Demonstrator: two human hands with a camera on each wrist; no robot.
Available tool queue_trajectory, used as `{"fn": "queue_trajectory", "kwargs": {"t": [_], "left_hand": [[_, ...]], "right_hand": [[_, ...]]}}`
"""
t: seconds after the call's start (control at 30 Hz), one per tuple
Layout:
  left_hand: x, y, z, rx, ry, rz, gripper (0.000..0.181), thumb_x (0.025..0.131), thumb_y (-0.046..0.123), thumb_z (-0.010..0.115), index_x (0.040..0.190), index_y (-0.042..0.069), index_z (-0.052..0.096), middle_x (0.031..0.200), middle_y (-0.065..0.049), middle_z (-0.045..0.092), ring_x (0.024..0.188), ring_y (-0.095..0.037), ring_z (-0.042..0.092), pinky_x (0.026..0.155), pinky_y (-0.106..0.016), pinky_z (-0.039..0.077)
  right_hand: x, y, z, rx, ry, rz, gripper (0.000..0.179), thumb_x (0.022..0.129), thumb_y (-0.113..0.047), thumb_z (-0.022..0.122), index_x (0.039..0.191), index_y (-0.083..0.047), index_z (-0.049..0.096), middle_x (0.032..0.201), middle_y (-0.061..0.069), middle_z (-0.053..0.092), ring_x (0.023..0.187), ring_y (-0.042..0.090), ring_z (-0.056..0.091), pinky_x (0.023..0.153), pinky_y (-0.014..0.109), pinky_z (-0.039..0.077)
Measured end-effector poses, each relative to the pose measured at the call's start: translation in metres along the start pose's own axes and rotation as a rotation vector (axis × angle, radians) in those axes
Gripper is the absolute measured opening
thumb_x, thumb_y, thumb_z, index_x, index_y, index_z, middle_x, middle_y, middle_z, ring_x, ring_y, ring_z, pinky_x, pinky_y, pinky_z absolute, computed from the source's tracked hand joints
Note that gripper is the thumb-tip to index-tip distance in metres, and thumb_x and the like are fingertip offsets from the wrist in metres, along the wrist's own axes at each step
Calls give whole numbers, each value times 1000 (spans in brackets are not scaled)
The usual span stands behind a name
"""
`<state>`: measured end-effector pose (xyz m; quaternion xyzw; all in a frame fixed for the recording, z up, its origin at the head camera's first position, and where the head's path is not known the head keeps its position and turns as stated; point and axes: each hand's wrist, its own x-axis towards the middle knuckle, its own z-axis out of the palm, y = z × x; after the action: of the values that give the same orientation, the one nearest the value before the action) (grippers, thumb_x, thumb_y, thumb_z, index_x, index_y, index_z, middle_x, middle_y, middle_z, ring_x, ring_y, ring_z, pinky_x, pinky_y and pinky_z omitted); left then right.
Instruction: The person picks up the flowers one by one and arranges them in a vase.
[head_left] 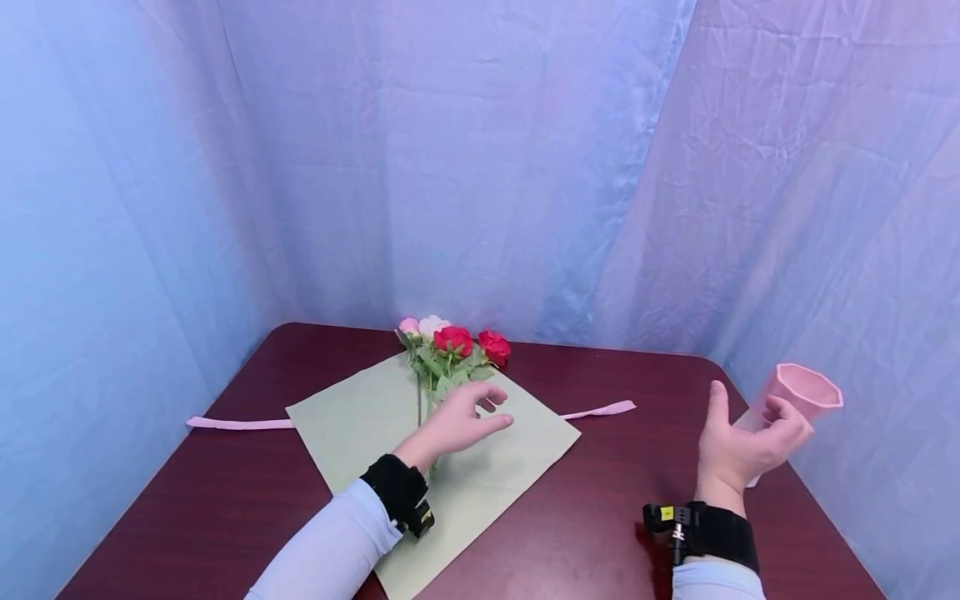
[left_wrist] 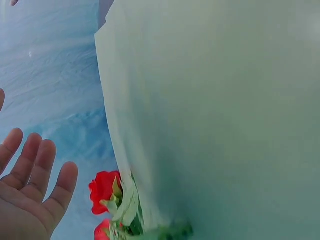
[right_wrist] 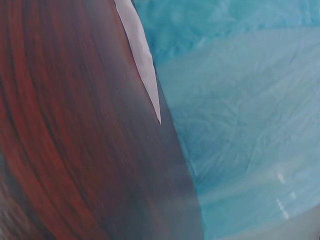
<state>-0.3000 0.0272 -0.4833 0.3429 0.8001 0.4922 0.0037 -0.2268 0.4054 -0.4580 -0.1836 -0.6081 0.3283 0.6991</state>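
My left hand hovers over flower stems with its fingers loosely bent and nothing between thumb and fingertips. In the left wrist view its fingers are spread near a red rose. Red roses, a white bloom and a pink one fan out at the far end of their green leaves and stems, over a pale green paper sheet. At the right, my right hand is beside a pink vase, overlapping its body, thumb raised and fingers loosely curled.
A pink ribbon runs under the paper, its other end showing on the right. The dark red-brown wooden table has rounded far corners. Bluish curtains hang around its back and sides.
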Motion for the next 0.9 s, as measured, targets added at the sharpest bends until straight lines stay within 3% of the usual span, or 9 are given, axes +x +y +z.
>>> {"fn": "queue_trajectory", "kwargs": {"t": [0.23, 0.5, 0.73, 0.9], "left_hand": [[8, 5, 15, -65, -9, 4, 34, 94, 25, 74, 121, 6, 68, 116, -8, 67, 106, -26, 66, 90, -41, 53], [15, 11, 30, -88, -19, -39, 33, 93, 26, 75, 120, 8, 68, 118, -10, 67, 107, -27, 66, 86, -33, 52], [21, 12, 46, -127, -21, -37, 33, 92, 23, 75, 119, 6, 67, 119, -16, 66, 106, -28, 66, 84, -32, 52], [25, 14, 57, -152, -34, -31, 42, 91, 23, 76, 127, 4, 64, 123, -16, 65, 107, -28, 66, 84, -30, 52]], "right_hand": [[8, 21, -7, -19, 63, 1, 57, 70, -39, 91, 108, -14, 56, 111, -16, 42, 110, 3, 42, 94, 26, 37], [14, 31, -13, -51, 116, 62, 67, 67, -45, 91, 112, -19, 49, 117, -10, 43, 110, 5, 41, 94, 27, 35], [11, 38, -17, -66, 95, 126, 73, 69, -44, 91, 121, -19, 48, 119, -7, 42, 111, 8, 40, 96, 27, 32], [9, 43, -18, -60, 55, 233, 77, 71, -38, 91, 132, -19, 47, 128, -5, 44, 115, 9, 41, 100, 28, 32]]}}
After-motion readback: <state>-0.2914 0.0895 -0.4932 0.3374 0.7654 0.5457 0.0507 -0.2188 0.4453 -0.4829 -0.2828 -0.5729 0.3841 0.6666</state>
